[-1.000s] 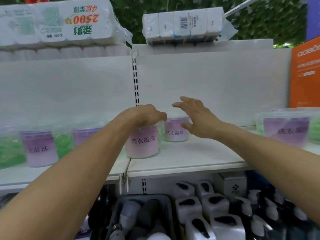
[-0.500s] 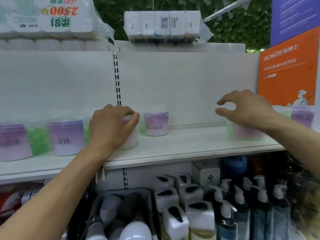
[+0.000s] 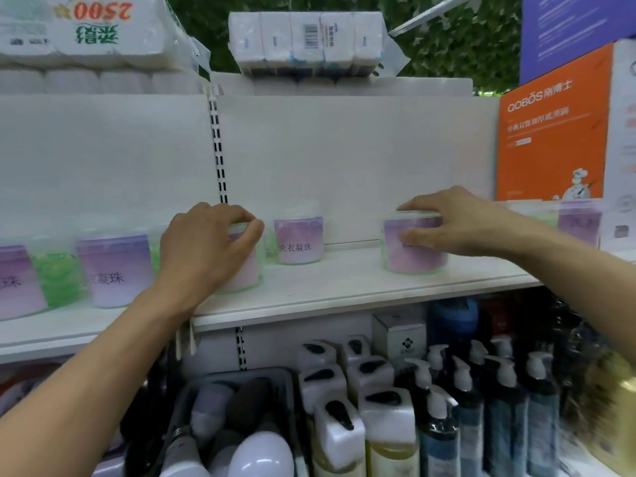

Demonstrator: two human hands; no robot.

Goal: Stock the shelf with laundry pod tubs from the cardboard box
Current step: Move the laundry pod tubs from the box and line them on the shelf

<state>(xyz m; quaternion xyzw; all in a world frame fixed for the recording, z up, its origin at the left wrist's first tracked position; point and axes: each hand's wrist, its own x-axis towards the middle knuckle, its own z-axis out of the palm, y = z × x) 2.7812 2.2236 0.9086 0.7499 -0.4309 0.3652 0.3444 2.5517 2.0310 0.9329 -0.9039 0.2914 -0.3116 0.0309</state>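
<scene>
So this looks like the placing and straightening step: both hands are on tubs that already stand on the white shelf (image 3: 344, 297). The left hand (image 3: 203, 246) is curled round the top of a pod tub (image 3: 246, 273) near the front edge, just right of the slotted upright, fingers wrapped over its lid. The right hand (image 3: 457, 223) grips another tub (image 3: 414, 249) further right, thumb on the label and fingers over the rim. A third tub (image 3: 298, 241) sits between them, set further back and touched by neither hand. The cardboard box isn't in view at all.

Next move, I'd guess, is to nudge both tubs back level with that middle one, labels facing out, then let go.

Writing: the middle tub reads 洗衣凝珠, and a tub on the left (image 3: 113, 270) shows 凝珠. The orange box (image 3: 554, 132) at right says something like QOBŌS or GOBŌS, it's too soft to be sure. The tissue pack (image 3: 96, 29) up top shows 2500 upside down
</scene>
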